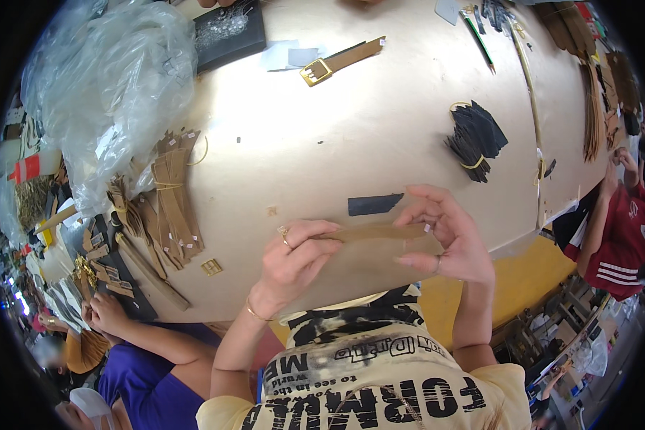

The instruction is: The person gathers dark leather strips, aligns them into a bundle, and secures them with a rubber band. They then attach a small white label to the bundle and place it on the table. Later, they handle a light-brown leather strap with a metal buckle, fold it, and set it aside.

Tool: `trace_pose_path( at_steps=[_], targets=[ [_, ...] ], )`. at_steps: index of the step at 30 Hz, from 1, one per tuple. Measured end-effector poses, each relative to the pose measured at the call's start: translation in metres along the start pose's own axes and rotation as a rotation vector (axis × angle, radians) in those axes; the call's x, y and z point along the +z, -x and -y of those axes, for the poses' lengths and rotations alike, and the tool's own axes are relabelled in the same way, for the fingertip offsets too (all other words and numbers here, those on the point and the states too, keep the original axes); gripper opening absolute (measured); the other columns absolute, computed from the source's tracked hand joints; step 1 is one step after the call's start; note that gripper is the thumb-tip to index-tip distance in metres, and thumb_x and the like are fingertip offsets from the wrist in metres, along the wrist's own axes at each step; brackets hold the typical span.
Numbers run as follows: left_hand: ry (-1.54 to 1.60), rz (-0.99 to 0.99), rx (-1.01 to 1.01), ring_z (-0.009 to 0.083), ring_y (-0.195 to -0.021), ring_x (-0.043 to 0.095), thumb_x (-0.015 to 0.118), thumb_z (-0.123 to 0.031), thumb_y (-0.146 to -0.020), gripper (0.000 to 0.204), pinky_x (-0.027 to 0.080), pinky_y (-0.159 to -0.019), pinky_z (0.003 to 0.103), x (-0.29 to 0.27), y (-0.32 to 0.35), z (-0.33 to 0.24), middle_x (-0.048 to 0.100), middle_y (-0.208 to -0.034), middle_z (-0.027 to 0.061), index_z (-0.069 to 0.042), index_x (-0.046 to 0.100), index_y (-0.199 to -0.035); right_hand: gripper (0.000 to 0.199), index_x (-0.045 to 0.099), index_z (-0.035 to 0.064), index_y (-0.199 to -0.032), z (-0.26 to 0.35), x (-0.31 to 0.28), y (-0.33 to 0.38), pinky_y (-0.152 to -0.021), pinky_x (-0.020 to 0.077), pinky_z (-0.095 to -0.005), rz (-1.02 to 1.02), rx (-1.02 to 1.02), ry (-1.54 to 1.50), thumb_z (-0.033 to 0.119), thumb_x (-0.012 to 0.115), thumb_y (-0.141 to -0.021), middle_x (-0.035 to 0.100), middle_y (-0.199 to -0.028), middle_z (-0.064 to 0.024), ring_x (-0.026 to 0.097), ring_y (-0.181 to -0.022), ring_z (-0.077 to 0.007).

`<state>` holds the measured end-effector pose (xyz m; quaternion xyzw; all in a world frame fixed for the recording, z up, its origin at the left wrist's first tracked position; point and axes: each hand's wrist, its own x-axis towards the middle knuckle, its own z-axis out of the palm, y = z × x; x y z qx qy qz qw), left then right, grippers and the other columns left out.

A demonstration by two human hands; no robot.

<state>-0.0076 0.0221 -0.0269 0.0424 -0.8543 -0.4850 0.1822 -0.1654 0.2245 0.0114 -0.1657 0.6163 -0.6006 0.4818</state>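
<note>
My left hand (pixel 294 259) and my right hand (pixel 448 233) hold a short tan strap piece (pixel 376 232) between them, just above the near edge of the beige worktable (pixel 351 129). The left fingers pinch its left end and the right thumb and fingers pinch its right end. A dark blue strap piece (pixel 373 204) lies flat on the table right behind my hands.
Bundles of tan straps (pixel 172 201) and a small gold buckle (pixel 211 267) lie at the left. A black banded bundle (pixel 476 140) sits right of centre, a buckled tan strap (pixel 340 61) farther back, clear plastic bags (pixel 107 79) far left. Other people work left (pixel 143 344) and right (pixel 616 229).
</note>
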Motion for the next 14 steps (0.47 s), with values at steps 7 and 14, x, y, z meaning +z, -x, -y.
trace_pose_path(
  at_steps=[7, 14],
  targets=[
    [-0.044, 0.026, -0.007, 0.0242, -0.082, 0.066, 0.076, 0.004, -0.066, 0.020, 0.052, -0.072, 0.034, 0.0023, 0.0005, 0.0022, 0.067, -0.097, 0.0086, -0.004, 0.066, -0.081, 0.078, 0.041, 0.0041, -0.138, -0.0040, -0.0052, 0.0030, -0.091, 0.0449, -0.0313, -0.068, -0.009, 0.083, -0.002, 0.080, -0.070, 0.061, -0.103, -0.0072, 0.058, -0.101, -0.0167],
    [-0.075, 0.055, -0.016, 0.0238, -0.086, 0.066, 0.073, 0.004, -0.067, 0.020, 0.052, -0.075, 0.033, 0.0032, -0.0029, 0.0003, 0.067, -0.098, 0.0091, -0.006, 0.067, -0.083, 0.062, 0.051, 0.0064, -0.132, -0.0007, -0.0030, -0.0002, -0.088, 0.0456, -0.0285, -0.126, 0.036, 0.190, 0.005, 0.077, -0.076, 0.063, -0.094, -0.0036, 0.059, -0.095, -0.0129]
  ],
)
